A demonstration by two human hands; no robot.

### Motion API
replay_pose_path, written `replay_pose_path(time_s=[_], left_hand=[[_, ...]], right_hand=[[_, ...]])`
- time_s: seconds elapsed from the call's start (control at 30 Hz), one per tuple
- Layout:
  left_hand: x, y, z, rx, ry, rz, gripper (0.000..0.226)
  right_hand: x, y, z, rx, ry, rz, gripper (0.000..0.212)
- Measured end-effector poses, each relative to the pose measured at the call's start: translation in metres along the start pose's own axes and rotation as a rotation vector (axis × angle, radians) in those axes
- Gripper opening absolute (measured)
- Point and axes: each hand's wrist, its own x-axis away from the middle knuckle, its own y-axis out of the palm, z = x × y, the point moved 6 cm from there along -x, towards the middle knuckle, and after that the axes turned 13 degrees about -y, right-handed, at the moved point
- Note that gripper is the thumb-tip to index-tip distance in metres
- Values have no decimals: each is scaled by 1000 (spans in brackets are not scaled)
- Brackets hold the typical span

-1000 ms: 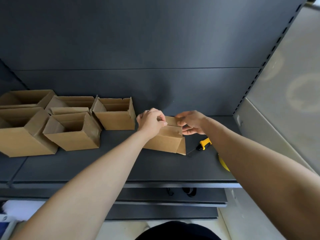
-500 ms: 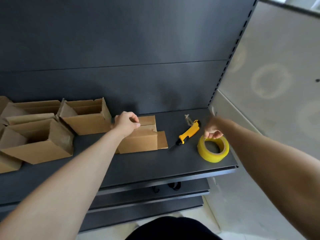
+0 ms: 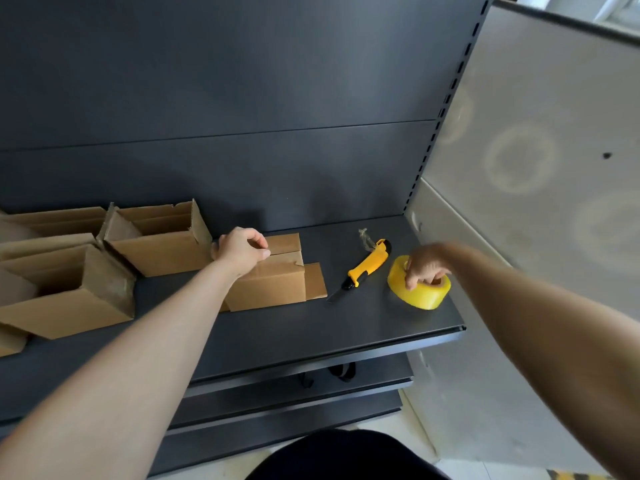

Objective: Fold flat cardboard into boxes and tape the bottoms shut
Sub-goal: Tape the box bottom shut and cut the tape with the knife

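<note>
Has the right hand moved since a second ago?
Yes. The right hand left the brown cardboard box and crossed rightward past the yellow utility knife onto the yellow tape roll.

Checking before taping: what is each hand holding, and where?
Right hand grips the tape roll by its rim, fingers hooked into the core. Left hand holds the box at its folded top flaps.

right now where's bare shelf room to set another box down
Bare: the front strip of the shelf, between its edge and the box, knife and tape, and the back corner behind the tape. Crowded: the left end, packed with open boxes; the right hand grips the tape.
</note>
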Motion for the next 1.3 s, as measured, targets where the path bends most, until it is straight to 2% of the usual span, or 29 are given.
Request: replay_pose_path(time_s=[0.1,0.2,0.33,0.43,0.5,0.6,0.77,0.87,1.07,1.3], left_hand=[[1,-1,-1,22,8,5,17],[1,-1,-1,59,28,15,15],[4,-2,-4,109,76,14,18],[5,-2,-8,149,139,-25,22],[3,-2,-14,198,135,-36,21],[3,-3,-21,288,128,-46,28],[11,-17,-29,694,25,-173,26],[12,-17,-32,667,-6,-240,35],[8,-13,-26,495,-7,-275,34],[1,-18,-19,425,-103,-302,18]], right_hand=[[22,-36,-19,-160,-81,-26,46],[41,-58,-69,-311,-244,-25,30],[54,-62,-153,-363,-457,35,37],[55,-59,-200,-371,-541,127,39],[53,-59,-220,-270,-553,186,39],[49,-58,-235,-170,-539,179,40],[43,-56,-245,-125,-518,135,38],[42,-56,-251,-105,-519,128,35],[42,-57,-255,-46,-522,114,35],[42,-57,-257,-6,-525,107,32]])
